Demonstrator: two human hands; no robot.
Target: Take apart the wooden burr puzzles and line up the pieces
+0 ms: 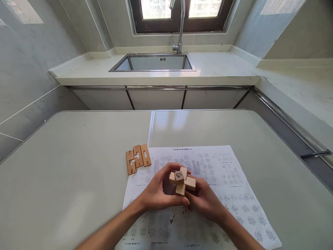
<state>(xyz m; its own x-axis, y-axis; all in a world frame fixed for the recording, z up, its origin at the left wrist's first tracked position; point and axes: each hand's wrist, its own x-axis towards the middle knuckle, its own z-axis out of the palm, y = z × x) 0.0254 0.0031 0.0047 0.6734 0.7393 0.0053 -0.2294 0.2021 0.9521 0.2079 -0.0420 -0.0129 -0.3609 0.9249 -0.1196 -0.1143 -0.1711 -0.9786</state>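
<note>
A partly joined wooden puzzle (182, 180) of crossed blocks, one end marked with a dark number, is held above a printed instruction sheet (229, 180). My left hand (158, 194) grips its left side with curled fingers. My right hand (205, 199) holds its right and underside, fingers closed round it. Three loose notched wooden pieces (137, 159), numbered in ink, lie flat side by side at the sheet's top left corner, a short way beyond my left hand.
The sheet lies on a pale folding table (65, 173) with a seam down its middle. Beyond it runs a white counter with a steel sink (153, 63) and tap (179, 24) under a window. A counter (299, 90) lines the right wall.
</note>
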